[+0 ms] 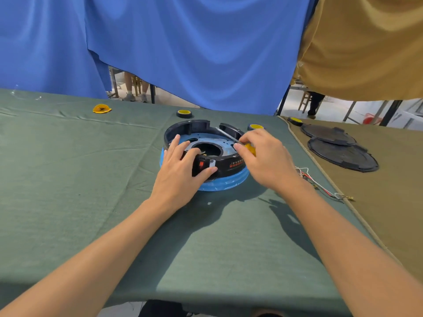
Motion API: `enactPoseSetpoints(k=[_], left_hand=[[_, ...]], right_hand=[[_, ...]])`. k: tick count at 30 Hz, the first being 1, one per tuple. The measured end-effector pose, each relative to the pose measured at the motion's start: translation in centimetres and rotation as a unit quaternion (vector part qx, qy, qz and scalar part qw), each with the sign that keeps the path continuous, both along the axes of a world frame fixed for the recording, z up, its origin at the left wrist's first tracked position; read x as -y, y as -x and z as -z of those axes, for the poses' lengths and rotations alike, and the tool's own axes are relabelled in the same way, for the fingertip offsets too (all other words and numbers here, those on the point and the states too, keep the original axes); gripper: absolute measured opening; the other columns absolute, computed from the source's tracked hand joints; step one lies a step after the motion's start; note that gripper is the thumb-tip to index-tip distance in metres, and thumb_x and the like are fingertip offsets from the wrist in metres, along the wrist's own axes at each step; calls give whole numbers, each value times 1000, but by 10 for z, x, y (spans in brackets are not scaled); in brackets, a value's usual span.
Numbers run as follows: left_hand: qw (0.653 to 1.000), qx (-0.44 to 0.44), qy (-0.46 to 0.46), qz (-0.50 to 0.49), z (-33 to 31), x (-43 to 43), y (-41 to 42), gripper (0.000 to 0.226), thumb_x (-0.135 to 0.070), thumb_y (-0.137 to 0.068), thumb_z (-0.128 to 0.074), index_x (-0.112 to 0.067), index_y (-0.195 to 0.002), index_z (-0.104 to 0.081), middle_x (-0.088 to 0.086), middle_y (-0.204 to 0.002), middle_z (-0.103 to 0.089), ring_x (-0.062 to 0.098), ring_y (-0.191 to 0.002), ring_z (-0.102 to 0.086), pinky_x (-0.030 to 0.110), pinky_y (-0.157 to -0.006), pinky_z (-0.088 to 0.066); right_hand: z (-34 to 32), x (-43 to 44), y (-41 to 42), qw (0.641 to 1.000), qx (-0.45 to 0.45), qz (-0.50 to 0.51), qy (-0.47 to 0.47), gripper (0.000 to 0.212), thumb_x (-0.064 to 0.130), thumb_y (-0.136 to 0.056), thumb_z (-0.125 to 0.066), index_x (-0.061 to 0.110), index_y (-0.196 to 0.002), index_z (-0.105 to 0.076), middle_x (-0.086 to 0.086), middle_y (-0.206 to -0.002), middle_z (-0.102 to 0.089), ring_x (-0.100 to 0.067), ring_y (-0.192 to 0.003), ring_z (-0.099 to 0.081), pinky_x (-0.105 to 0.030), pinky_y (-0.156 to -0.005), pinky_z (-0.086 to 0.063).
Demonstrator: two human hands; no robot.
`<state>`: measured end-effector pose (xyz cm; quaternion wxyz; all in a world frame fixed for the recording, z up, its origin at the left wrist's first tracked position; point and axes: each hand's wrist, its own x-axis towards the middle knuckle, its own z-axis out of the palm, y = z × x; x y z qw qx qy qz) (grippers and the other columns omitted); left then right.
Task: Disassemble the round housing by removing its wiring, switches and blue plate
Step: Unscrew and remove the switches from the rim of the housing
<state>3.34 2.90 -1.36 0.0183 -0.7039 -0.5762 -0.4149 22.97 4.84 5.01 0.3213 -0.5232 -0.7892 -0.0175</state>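
The round black housing point(183, 129) rests on the green cloth, on a blue base point(225, 183). Inside it lies the blue plate point(207, 137) with a large centre hole. A red switch point(201, 164) shows on the housing's near wall. My left hand point(180, 172) grips that near wall, thumb beside the red switch. My right hand point(265, 161) holds a screwdriver point(229, 136) with an orange handle; its metal shaft lies across the plate toward the far rim. A bundle of red and white wires point(320, 186) lies on the cloth to the right, apart from the housing.
Two black round covers point(338, 147) lie on the brown cloth at right. Three yellow-and-black tape rolls point(184, 113) sit behind the housing and to its right. A yellow scrap point(101, 109) lies at far left. Blue and tan curtains hang behind; a person's legs show beyond.
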Motion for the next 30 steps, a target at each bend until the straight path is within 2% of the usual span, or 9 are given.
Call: enactPoseSetpoints(k=[4,7,9,13,16,18,21,25,30], left_hand=[[999,24,14,27,0,-4,16,56,-49,-87,-60,-17,-133,-57,2,-157,-29,13,-149,-4,24,-113,-10],[998,23,46,27,2,-3,30,67,-60,-86,-38,-31,-147,-39,-6,-163,-8,7,-149,5,21,-111,-7],[995,74,61,24,4,-3,33,61,-53,-94,-32,-30,-151,-29,-5,-163,-2,6,-148,5,14,-111,-3],[988,137,70,31,4,-3,34,53,-32,-106,-26,-12,-154,-19,-6,-160,-8,8,-147,-4,5,-108,-1],[967,229,82,69,1,-5,39,47,-25,-106,-30,-11,-151,-28,-12,-157,-16,-6,-139,-13,-4,-103,-6],[956,263,95,88,1,-7,43,45,-24,-106,-32,-14,-150,-33,-11,-159,-21,-10,-137,-17,-2,-104,-10],[946,287,108,102,3,-12,46,44,-21,-105,-36,-18,-149,-34,-13,-158,-22,-15,-132,-19,-4,-100,-13],[929,323,125,130,3,-21,50,44,-17,-103,-40,-22,-147,-38,-15,-157,-25,-13,-134,-23,5,-106,-17],[929,318,126,144,6,-30,47,43,-24,-102,-40,-30,-144,-42,-21,-154,-28,-7,-140,-23,19,-113,-18]], right_hand=[[15,-8,17,997,-8,2,79,18,37,-101,-41,20,-96,-46,0,-101,-56,-31,-94,-55,-42,-77,-45],[29,3,31,999,-47,6,23,19,34,-102,-40,17,-96,-47,-2,-98,-56,-32,-87,-55,-39,-68,-41],[32,15,43,998,-66,-4,-1,18,33,-101,-41,17,-96,-48,-2,-94,-56,-31,-85,-55,-38,-66,-40],[27,37,57,999,-38,-2,-27,20,33,-101,-42,16,-95,-51,-2,-85,-59,-29,-79,-55,-35,-60,-36],[5,41,47,997,5,-39,67,19,37,-98,-45,22,-92,-56,-2,-82,-62,-28,-83,-53,-37,-68,-43],[-15,37,37,987,38,-84,130,17,40,-95,-51,30,-84,-58,9,-72,-57,-24,-85,-51,-34,-70,-42],[-34,22,28,981,51,-133,133,13,41,-90,-59,38,-78,-61,16,-64,-55,-17,-76,-47,-30,-68,-41],[-31,-6,21,977,77,-123,156,11,43,-91,-59,39,-89,-70,16,-73,-61,-10,-71,-48,-31,-74,-43],[-22,-24,24,974,125,-108,158,22,47,-94,-55,39,-106,-72,16,-106,-68,-17,-101,-56,-43,-89,-49]])
